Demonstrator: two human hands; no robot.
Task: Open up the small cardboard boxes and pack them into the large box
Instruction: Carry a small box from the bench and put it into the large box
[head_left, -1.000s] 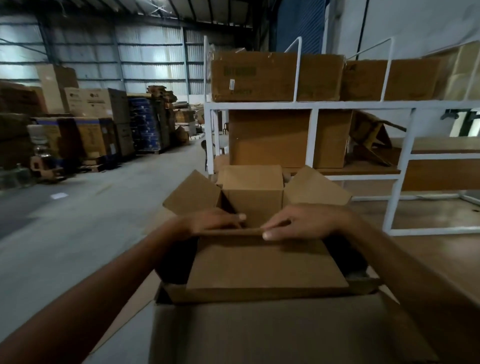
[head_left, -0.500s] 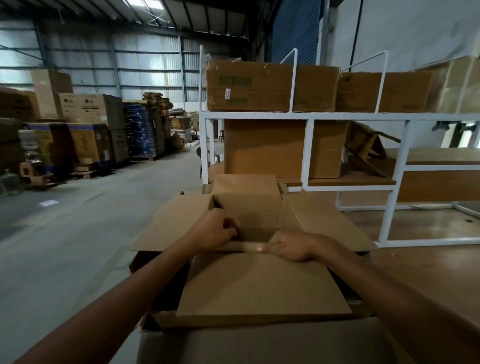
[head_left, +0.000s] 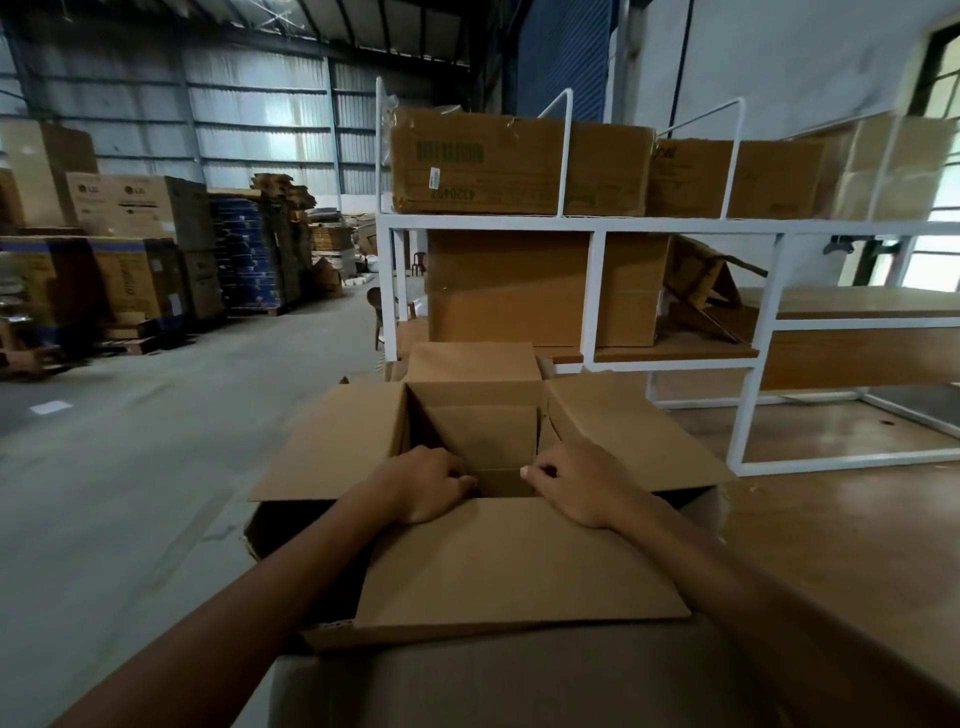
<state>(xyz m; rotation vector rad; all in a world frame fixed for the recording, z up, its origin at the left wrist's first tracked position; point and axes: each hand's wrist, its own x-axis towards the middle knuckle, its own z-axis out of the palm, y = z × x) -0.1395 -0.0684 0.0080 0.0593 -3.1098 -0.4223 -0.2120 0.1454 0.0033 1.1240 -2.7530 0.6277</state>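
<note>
Nearest the camera lies a broad grey-brown flap of the large box (head_left: 519, 686), blurred and dim along the bottom of the view. Just past it, the small cardboard box (head_left: 478, 441) sits down inside the large box, its top open and all four flaps spread: the near flap (head_left: 519, 561) lies flat toward the person, the left flap (head_left: 332, 441) and right flap (head_left: 634, 431) fan outward, and the far flap (head_left: 472, 361) stands up behind the opening.

Both forearms reach in from the lower corners. The left hand (head_left: 421, 483) rests at the fold of the near flap, its fingers curled over the near rim of the opening; its grip is narrow, closed on that cardboard edge. The right hand (head_left: 576, 480) does the same just beside it on the right, fingers bent over the same rim, thumb tip showing pale. The two hands are near each other but apart. The inside of the small box looks bare, though it is shadowed and I cannot be sure.

The wooden table (head_left: 831, 545) runs off to the right. Beyond stands a white metal shelf (head_left: 597, 296) loaded with brown cartons (head_left: 519, 161). Farther left, across the concrete floor (head_left: 130, 441), stacked boxes (head_left: 135, 208) line the warehouse wall.
</note>
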